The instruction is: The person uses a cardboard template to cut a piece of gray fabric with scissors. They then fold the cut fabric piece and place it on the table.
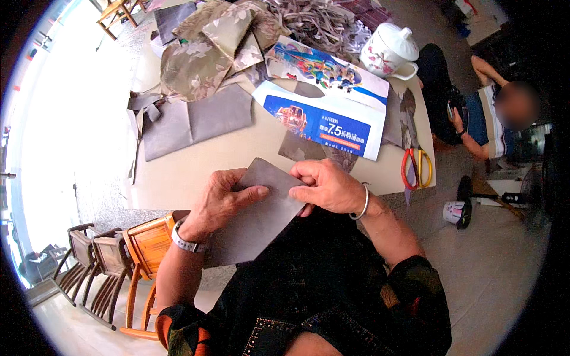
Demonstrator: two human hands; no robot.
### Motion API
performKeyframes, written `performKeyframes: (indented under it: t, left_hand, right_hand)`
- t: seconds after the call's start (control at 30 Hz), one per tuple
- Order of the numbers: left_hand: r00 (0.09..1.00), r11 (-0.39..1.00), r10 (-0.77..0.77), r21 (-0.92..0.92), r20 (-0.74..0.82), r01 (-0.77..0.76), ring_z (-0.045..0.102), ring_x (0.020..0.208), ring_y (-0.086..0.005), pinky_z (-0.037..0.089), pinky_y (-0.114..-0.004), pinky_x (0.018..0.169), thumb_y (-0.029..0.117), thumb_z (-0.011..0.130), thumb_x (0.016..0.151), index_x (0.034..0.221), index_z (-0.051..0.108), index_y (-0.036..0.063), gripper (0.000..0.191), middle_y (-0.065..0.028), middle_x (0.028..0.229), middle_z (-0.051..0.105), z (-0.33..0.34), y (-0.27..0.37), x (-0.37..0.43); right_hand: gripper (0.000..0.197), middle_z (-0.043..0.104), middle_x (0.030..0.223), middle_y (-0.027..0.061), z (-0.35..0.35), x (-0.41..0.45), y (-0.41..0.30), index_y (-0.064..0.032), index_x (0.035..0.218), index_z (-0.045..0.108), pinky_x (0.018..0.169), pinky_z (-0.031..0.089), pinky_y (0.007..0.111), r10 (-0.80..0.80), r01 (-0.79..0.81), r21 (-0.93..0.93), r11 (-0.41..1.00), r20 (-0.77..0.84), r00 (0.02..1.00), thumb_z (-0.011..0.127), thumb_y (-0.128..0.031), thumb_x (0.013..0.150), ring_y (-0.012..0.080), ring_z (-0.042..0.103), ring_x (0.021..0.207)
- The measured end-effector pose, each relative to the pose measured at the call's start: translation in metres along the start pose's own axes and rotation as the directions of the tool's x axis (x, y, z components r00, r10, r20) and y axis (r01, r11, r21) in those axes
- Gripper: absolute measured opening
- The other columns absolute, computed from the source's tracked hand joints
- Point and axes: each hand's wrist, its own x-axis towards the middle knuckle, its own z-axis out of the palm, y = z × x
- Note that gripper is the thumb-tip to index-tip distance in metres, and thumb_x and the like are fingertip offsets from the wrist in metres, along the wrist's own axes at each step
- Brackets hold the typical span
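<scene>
A folded piece of grey fabric (262,213) is held up between both hands, over the table's near edge. My left hand (227,200) grips its left side, with the thumb flat on top. My right hand (327,187) pinches its right corner between thumb and fingers. Beyond the hands, a printed paper flyer (329,98) lies partly over patterned fabric pieces (298,149). Another folded grey cloth (200,120) lies to the left, with thin strips at its end. Scissors with one red and one yellow handle (416,167) rest at the table's right edge.
Flower-patterned fabric pieces (196,66) and a heap of cut strips (316,22) cover the far side of the table (164,187). A lidded white porcelain mug (387,51) stands at the far right. Wooden chairs (151,244) stand at the lower left. A person (485,120) sits on the right.
</scene>
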Motion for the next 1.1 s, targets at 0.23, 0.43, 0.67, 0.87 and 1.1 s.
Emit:
performKeyframes:
  t: [0.23,0.43,0.67,0.87,1.1]
  left_hand:
    - [0.993,0.960,-0.004,-0.278,-0.116,-0.029,0.064,0.074,-0.0108,0.053,-0.027,0.065,0.019,0.069,0.093,0.109,0.068,-0.0027,0.027,-0.0065,0.090,0.071,0.019,-0.008,-0.005]
    - [0.989,0.967,-0.017,-0.254,-0.144,-0.020,0.065,0.077,-0.0110,0.054,-0.027,0.069,0.020,0.069,0.093,0.111,0.067,-0.0023,0.028,-0.0072,0.093,0.072,0.021,-0.001,-0.005]
    - [0.990,0.956,-0.008,-0.291,-0.138,-0.033,0.065,0.081,-0.0107,0.054,-0.027,0.072,0.019,0.067,0.095,0.112,0.067,-0.0018,0.027,-0.0058,0.095,0.072,0.022,-0.003,-0.003]
    - [0.991,0.955,-0.028,-0.295,-0.132,-0.013,0.065,0.082,-0.0108,0.054,-0.027,0.073,0.019,0.067,0.096,0.113,0.066,-0.0018,0.027,-0.0056,0.096,0.072,0.022,-0.005,-0.002]
    - [0.991,0.948,-0.026,-0.318,-0.128,-0.016,0.065,0.084,-0.0118,0.054,-0.027,0.074,0.020,0.065,0.097,0.116,0.065,-0.0030,0.030,-0.0069,0.099,0.071,0.021,-0.005,-0.002]
  right_hand:
    - [0.053,0.066,0.113,0.0182,-0.016,-0.019,0.009,0.0035,0.142,0.040,0.071,0.060,0.030,-0.031,0.030,0.018,0.999,0.023,0.999,0.060,-0.009,0.095,0.0168,0.066,0.093]
    - [0.056,0.067,0.106,0.0200,-0.016,-0.023,0.007,0.0006,0.145,0.039,0.070,0.057,0.031,-0.095,0.087,-0.066,0.994,-0.123,0.988,0.060,-0.008,0.093,0.0172,0.067,0.082]
    - [0.057,0.069,0.088,0.0184,-0.012,-0.021,-0.002,0.0010,0.140,0.046,0.071,0.054,0.035,-0.088,0.075,-0.185,0.980,-0.062,0.994,0.066,-0.009,0.088,0.0206,0.066,0.074]
    - [0.055,0.067,0.095,0.0150,-0.011,-0.018,0.003,-0.0017,0.145,0.041,0.070,0.058,0.029,-0.229,0.190,-0.383,0.904,-0.060,0.971,0.061,-0.005,0.094,0.0158,0.068,0.077]
    - [0.049,0.068,0.092,0.0197,-0.005,-0.010,0.010,-0.0002,0.142,0.045,0.066,0.054,0.035,-0.419,0.315,-0.525,0.790,-0.087,0.904,0.059,-0.008,0.095,0.0211,0.069,0.071]
